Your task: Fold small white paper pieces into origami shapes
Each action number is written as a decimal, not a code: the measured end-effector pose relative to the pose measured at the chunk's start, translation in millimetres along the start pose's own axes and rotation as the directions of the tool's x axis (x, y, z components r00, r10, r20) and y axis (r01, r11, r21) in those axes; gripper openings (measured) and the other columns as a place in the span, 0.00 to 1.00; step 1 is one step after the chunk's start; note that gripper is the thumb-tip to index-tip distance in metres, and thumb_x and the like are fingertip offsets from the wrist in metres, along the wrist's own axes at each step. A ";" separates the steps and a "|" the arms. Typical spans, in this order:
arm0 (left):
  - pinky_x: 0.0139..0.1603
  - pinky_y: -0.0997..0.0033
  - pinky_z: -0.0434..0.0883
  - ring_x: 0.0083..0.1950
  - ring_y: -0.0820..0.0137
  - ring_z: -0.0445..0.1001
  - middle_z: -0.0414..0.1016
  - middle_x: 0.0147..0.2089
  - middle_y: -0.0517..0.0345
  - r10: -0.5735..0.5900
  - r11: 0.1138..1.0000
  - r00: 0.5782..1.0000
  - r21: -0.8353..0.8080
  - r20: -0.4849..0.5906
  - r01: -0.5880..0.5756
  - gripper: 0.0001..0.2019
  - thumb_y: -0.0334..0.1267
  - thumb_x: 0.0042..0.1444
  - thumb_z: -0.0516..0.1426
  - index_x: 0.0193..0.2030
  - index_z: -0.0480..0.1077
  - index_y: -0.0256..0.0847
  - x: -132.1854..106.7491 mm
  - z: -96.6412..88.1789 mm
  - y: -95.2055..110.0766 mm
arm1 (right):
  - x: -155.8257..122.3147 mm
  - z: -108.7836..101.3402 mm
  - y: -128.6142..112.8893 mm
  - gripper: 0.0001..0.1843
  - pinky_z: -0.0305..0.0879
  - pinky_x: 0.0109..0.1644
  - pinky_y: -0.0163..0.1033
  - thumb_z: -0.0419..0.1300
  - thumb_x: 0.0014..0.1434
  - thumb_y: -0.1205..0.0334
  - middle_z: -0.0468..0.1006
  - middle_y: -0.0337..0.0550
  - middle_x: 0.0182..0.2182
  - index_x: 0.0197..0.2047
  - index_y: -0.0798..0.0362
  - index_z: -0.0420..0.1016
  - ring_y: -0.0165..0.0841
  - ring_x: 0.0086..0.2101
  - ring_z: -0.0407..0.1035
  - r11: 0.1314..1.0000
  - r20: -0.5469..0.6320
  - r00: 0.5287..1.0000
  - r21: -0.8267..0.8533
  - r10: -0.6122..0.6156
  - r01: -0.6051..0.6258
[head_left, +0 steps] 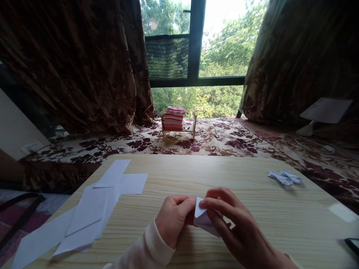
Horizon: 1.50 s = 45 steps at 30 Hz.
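Note:
Between my hands, just above the wooden table (224,168), is a small piece of white paper (206,224) with folded, angled faces. My left hand (174,216) grips its left edge, thumb against the side and the other fingers mostly out of sight. Over its upper right side lies my right hand (238,224), fingers bent and pressing on the paper near its top corner. Part of the folded paper is covered by those fingers. To the right on the table sit white folded paper pieces (286,177) with pointed ends.
Loose white paper sheets (86,211) overlap across the table's left side. A dark object (352,244) shows at the right edge. Beyond the table, a small rack (194,127) holds folded striped cloths (173,118) on a floral-covered ledge. A white lamp (325,110) stands at right.

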<state>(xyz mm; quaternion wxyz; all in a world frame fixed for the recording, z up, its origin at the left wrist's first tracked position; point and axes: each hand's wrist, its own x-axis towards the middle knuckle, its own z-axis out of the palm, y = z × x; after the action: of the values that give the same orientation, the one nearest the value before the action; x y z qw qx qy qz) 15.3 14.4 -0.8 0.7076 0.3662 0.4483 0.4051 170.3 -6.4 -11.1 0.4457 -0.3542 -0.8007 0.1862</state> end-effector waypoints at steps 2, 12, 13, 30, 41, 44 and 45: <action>0.22 0.79 0.59 0.21 0.79 0.61 0.65 0.17 0.63 -0.002 1.000 1.000 -0.018 0.005 0.002 0.12 0.43 0.39 0.62 0.18 0.71 0.35 0.3 -0.4 -0.2 | 0.0 -0.3 -0.1 0.13 0.67 0.36 0.36 0.49 0.62 0.70 0.67 0.44 0.37 0.44 0.47 0.70 0.33 0.36 0.65 1.000 0.002 1.000 0.004 0.025 -0.025; 0.25 0.78 0.63 0.23 0.77 0.64 0.68 0.19 0.59 0.002 0.999 0.999 -0.043 0.045 -0.001 0.12 0.42 0.40 0.64 0.21 0.75 0.32 -0.1 -1.7 -1.8 | -1.2 1.8 3.1 0.13 0.68 0.37 0.34 0.49 0.62 0.69 0.68 0.44 0.39 0.44 0.47 0.72 0.32 0.38 0.66 0.999 -0.006 0.999 0.003 0.050 -0.050; 0.26 0.78 0.63 0.23 0.77 0.64 0.68 0.19 0.59 0.003 0.999 0.999 -0.042 0.045 -0.001 0.12 0.42 0.39 0.64 0.22 0.75 0.32 -0.2 -1.4 -1.6 | -0.9 2.0 3.2 0.13 0.68 0.37 0.33 0.49 0.62 0.69 0.68 0.44 0.39 0.44 0.48 0.72 0.32 0.38 0.66 0.999 -0.010 0.999 -0.001 0.046 -0.046; 0.25 0.75 0.59 0.22 0.76 0.61 0.66 0.17 0.61 0.075 0.979 0.997 0.191 -0.014 -0.071 0.11 0.41 0.38 0.61 0.20 0.75 0.32 -2.8 0.6 2.5 | -0.3 -6.0 3.2 0.17 0.68 0.42 0.35 0.58 0.57 0.70 0.68 0.46 0.43 0.49 0.49 0.67 0.34 0.42 0.66 0.997 -0.059 0.996 -0.046 -0.068 0.065; 0.24 0.76 0.58 0.22 0.76 0.61 0.67 0.18 0.60 0.107 0.956 0.994 0.277 -0.017 -0.098 0.12 0.42 0.41 0.58 0.20 0.75 0.33 -5.0 2.4 0.2 | 4.3 0.3 4.1 0.08 0.68 0.31 0.32 0.57 0.59 0.71 0.72 0.41 0.31 0.38 0.50 0.73 0.30 0.32 0.69 1.000 -0.195 0.981 0.017 -0.002 0.005; 0.25 0.75 0.59 0.23 0.75 0.62 0.68 0.19 0.59 0.100 0.953 0.994 0.290 -0.033 -0.086 0.11 0.40 0.40 0.58 0.21 0.76 0.33 -5.1 3.5 1.4 | 3.6 0.7 4.3 0.07 0.68 0.32 0.32 0.57 0.58 0.71 0.72 0.41 0.32 0.38 0.51 0.73 0.30 0.32 0.69 1.000 -0.205 0.979 0.006 0.003 -0.001; 0.25 0.75 0.59 0.23 0.75 0.62 0.68 0.19 0.59 0.101 0.952 0.994 0.293 -0.038 -0.085 0.11 0.40 0.40 0.57 0.20 0.76 0.33 -5.1 3.6 1.9 | 3.2 0.7 4.5 0.07 0.68 0.32 0.32 0.57 0.59 0.71 0.72 0.41 0.32 0.38 0.51 0.73 0.30 0.32 0.69 1.000 -0.203 0.979 0.001 0.006 -0.006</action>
<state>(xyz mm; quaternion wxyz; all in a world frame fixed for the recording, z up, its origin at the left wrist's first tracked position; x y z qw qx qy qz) 16.8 10.0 3.7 0.6141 0.4761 0.5039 0.3772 170.5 -1.0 -12.4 0.5246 -0.3740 -0.7498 0.1505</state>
